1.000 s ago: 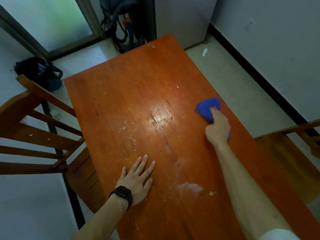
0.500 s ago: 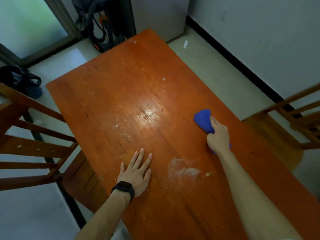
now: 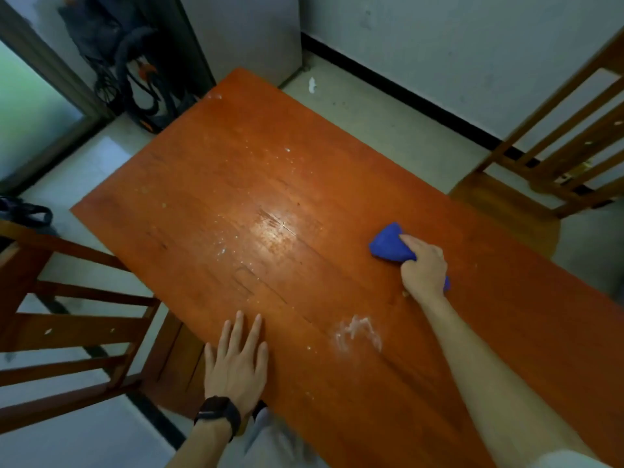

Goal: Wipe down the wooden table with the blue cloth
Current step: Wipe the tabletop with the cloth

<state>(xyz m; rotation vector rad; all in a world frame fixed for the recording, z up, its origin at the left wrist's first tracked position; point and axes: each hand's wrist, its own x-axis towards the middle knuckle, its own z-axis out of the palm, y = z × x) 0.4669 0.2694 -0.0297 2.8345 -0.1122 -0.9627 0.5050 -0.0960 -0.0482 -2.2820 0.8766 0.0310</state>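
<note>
The orange-brown wooden table (image 3: 270, 184) fills the middle of the view, speckled with pale crumbs and a white powdery smear (image 3: 358, 334) near its front. My right hand (image 3: 423, 268) grips the bunched blue cloth (image 3: 388, 244) and presses it on the table's right side. The cloth sticks out beyond my fingers toward the far left. My left hand (image 3: 236, 363) rests flat on the table's near left edge, fingers straight, a black watch on its wrist.
A wooden chair (image 3: 67, 325) stands close against the table's left side. Another wooden chair (image 3: 557, 157) stands at the right. A dark bag and cables (image 3: 135, 72) lie on the floor beyond the far end, beside a grey cabinet (image 3: 246, 35).
My right hand has drawn the cloth nearer along the table's right side. My left hand stays planted. The view has shifted, showing more of the right chair.
</note>
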